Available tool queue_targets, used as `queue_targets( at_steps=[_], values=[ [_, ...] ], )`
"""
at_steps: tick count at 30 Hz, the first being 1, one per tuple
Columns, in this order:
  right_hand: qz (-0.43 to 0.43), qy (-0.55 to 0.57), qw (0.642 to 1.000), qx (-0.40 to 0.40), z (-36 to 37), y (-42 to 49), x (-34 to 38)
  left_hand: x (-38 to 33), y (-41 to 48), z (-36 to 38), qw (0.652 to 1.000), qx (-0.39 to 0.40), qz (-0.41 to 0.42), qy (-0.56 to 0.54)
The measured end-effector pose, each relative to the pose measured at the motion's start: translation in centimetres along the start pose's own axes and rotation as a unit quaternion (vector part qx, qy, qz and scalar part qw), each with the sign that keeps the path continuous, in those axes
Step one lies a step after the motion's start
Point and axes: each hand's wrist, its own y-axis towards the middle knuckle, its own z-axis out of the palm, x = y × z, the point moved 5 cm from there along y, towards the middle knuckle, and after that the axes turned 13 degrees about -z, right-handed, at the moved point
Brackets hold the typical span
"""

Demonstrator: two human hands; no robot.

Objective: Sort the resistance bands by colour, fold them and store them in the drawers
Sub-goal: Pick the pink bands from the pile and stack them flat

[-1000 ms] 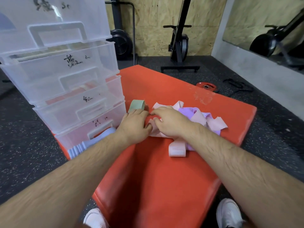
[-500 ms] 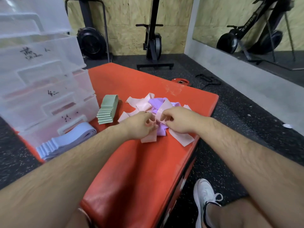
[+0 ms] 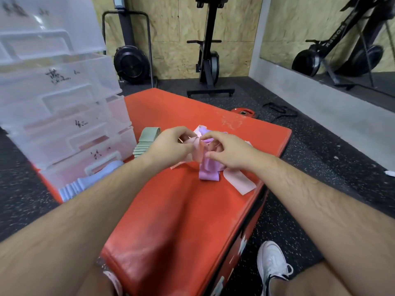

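A tangle of pink bands (image 3: 239, 181) and purple bands (image 3: 208, 173) lies on the red padded box (image 3: 181, 210). My left hand (image 3: 171, 144) and my right hand (image 3: 226, 150) both pinch a pink band (image 3: 197, 149) lifted above the pile. A folded stack of green bands (image 3: 147, 138) rests left of my left hand. Folded blue bands (image 3: 89, 183) lie at the foot of the clear drawer unit (image 3: 59, 116), whose drawers are shut and carry handwritten labels.
A red weight plate (image 3: 243, 113) and a black strap (image 3: 280, 111) lie on the dark gym floor beyond the box. Exercise machines stand along the plywood wall, with a mirror to the right. My white shoe (image 3: 271, 263) is beside the box.
Both hands have lifted from the pile and raised a pink band between them. The view has shifted back towards the drawer unit.
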Motion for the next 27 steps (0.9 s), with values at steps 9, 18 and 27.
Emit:
queue_targets(
  at_steps=[9, 18, 27],
  values=[
    [-0.011, 0.059, 0.996, -0.062, 0.1, 3.1, 2.5, -1.2, -1.3, -4.5, 0.981, -0.061, 0.003, -0.186],
    [-0.018, 0.293, 0.952, -0.082, -2.0, 3.3, 4.5, 1.4, -1.8, -5.9, 0.967, -0.065, -0.082, -0.233],
    [-0.026, 0.24, 0.967, -0.076, -3.3, 2.7, 6.0, 2.0, -2.0, -6.6, 0.972, -0.07, -0.12, -0.188]
  ],
)
